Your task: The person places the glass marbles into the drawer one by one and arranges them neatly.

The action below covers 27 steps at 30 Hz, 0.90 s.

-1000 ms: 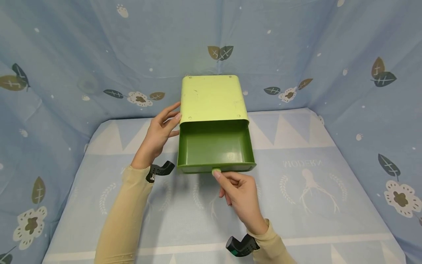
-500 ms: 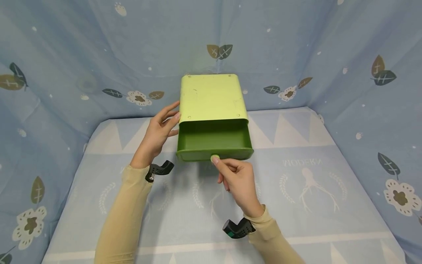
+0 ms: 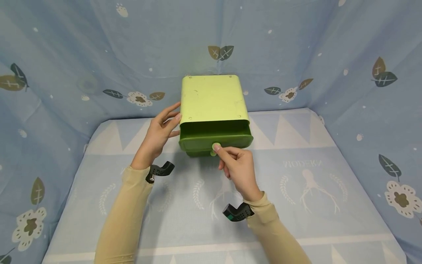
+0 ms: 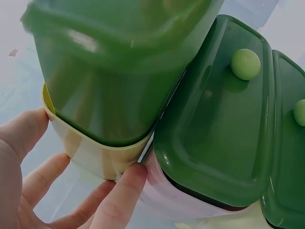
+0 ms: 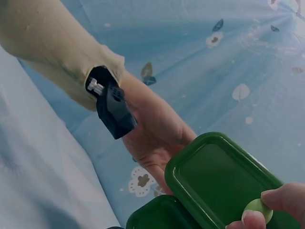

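A yellow-green drawer unit (image 3: 212, 99) stands at the far middle of the table. Its top green drawer (image 3: 194, 143) sticks out part way, with a dark gap behind the front. My right hand (image 3: 242, 170) pinches the drawer's round light-green knob (image 5: 256, 209) between thumb and finger. Against the unit's left side rests my left hand (image 3: 156, 134), its spread fingertips touching the casing (image 4: 86, 155). In the left wrist view, a second drawer front (image 4: 214, 109) and a third (image 4: 290, 157) sit below the top one, each with its own knob (image 4: 245, 64).
A pale blue and white printed cloth (image 3: 184, 220) covers the table. Blue curtains (image 3: 132, 47) with leaf and flower prints hang close behind the unit and on both sides. Each wrist carries a black camera mount (image 3: 238, 212).
The top drawer has slid back into the unit, from far out to only part way out, with my right hand moving forward on its knob. My left hand has stayed at the side.
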Available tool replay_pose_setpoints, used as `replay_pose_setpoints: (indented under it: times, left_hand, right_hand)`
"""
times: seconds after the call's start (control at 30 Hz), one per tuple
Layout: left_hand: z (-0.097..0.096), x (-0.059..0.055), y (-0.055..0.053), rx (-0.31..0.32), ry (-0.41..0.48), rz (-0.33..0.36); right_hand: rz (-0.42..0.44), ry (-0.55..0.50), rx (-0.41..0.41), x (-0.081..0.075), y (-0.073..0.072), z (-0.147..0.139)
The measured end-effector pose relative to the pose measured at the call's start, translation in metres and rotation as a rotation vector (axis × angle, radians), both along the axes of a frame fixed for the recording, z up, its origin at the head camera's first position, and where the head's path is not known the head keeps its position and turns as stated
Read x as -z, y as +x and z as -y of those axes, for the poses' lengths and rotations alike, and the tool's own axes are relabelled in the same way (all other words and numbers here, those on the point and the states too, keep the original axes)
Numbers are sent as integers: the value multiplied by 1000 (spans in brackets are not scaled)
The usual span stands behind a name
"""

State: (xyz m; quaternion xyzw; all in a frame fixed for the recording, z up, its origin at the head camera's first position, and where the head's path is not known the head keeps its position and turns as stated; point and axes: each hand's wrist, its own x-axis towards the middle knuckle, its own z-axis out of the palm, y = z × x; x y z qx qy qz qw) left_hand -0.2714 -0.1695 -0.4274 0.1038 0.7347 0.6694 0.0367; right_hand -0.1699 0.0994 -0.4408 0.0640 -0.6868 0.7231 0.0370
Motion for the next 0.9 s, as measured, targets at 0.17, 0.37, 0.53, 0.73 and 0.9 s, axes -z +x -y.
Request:
replay_pose_setpoints:
  times: [0.17,0.37,0.53,0.73,0.9]
  left_hand:
    - [0,0,0,1,0,3]
    - [0,0,0,1,0,3]
    - [0,0,-1,5,9,1]
    - [0,0,-1,5,16,2]
    - [0,0,-1,3,16,-1]
  right_hand:
    - [7,-6,12,-1,-10,2]
    - [15,-25,15,-3,-20,4]
    - [5,-23,19,-2,-28,5]
    - [-19,-21,29,-2,-34,7]
    - [-33,-35,44,-1,-39,9]
